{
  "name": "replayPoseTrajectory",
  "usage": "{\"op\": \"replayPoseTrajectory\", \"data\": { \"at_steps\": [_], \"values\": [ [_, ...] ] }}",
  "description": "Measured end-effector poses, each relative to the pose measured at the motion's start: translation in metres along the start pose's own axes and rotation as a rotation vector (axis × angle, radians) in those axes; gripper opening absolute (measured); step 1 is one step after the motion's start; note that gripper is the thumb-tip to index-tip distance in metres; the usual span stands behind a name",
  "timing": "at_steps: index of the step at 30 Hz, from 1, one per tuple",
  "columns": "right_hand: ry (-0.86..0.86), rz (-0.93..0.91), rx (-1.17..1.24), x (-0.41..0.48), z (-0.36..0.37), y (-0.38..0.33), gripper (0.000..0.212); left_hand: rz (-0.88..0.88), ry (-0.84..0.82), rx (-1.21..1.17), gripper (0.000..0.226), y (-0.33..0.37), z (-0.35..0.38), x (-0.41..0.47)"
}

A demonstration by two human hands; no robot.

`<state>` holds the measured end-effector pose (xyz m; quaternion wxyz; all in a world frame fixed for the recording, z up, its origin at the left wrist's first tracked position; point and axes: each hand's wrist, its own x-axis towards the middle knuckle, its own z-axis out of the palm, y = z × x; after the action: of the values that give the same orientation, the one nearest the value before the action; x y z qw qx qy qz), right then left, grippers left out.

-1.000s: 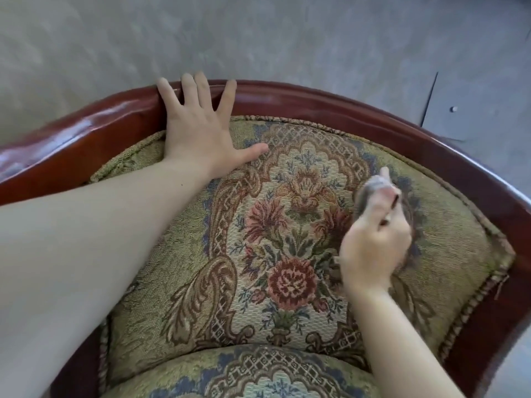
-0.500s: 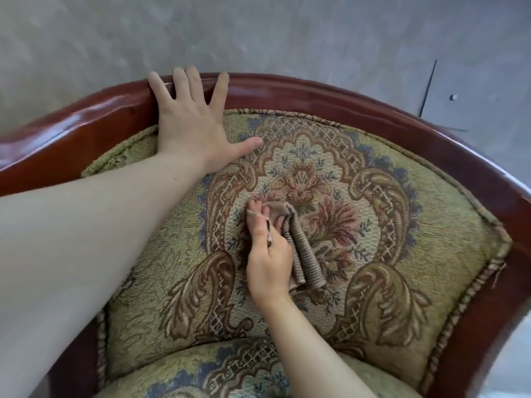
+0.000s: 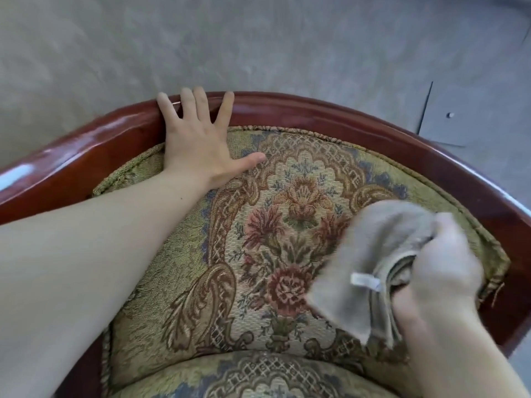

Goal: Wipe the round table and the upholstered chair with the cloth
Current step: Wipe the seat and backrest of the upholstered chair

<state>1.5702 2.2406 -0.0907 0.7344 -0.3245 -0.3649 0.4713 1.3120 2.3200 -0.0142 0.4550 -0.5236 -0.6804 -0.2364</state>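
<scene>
The upholstered chair [image 3: 287, 214] fills the view: a floral green-gold backrest inside a curved, glossy red-brown wooden frame [image 3: 330, 116]. My left hand [image 3: 198, 145] lies flat with spread fingers on the upper left of the backrest, fingertips over the wooden rim. My right hand [image 3: 442, 262] grips a folded grey-beige cloth [image 3: 370, 254] with a small white tag, held against the right side of the backrest. Motion blur softens that hand. The round table is out of sight.
Grey carpeted floor [image 3: 258, 47] lies behind the chair, with a seam and a small stud [image 3: 450, 114] at the right. The seat cushion [image 3: 258, 374] shows at the bottom edge.
My right hand has swept the cloth from the middle of the backrest to its right side, after coming left from there a second ago. The left hand stays in place.
</scene>
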Motion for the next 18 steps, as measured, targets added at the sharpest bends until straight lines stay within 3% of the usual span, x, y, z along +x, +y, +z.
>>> {"op": "replayPoseTrajectory", "data": {
  "at_steps": [4,6,8,11,15,18],
  "values": [
    [0.145,-0.417,-0.1,0.011,0.018,-0.007,0.057,-0.002,-0.013,-0.002,0.121,-0.001,-0.001,0.0],
    [0.194,-0.516,-0.217,0.018,0.031,0.006,0.053,0.002,-0.006,-0.002,0.121,0.0,-0.001,0.0],
    [0.165,-0.522,-0.399,0.027,0.039,0.04,0.041,0.005,-0.002,-0.006,0.121,-0.001,-0.002,-0.001],
    [0.054,-0.59,-0.831,0.032,0.044,0.097,0.047,0.006,-0.009,-0.009,0.121,-0.001,-0.001,-0.001],
    [-0.093,-0.617,-0.867,0.029,0.055,0.136,0.051,0.006,-0.017,-0.01,0.122,0.0,0.001,0.001],
    [-0.214,-0.533,-0.819,0.012,0.066,0.156,0.048,0.003,-0.009,-0.009,0.123,-0.001,0.003,0.001]
  ]
}}
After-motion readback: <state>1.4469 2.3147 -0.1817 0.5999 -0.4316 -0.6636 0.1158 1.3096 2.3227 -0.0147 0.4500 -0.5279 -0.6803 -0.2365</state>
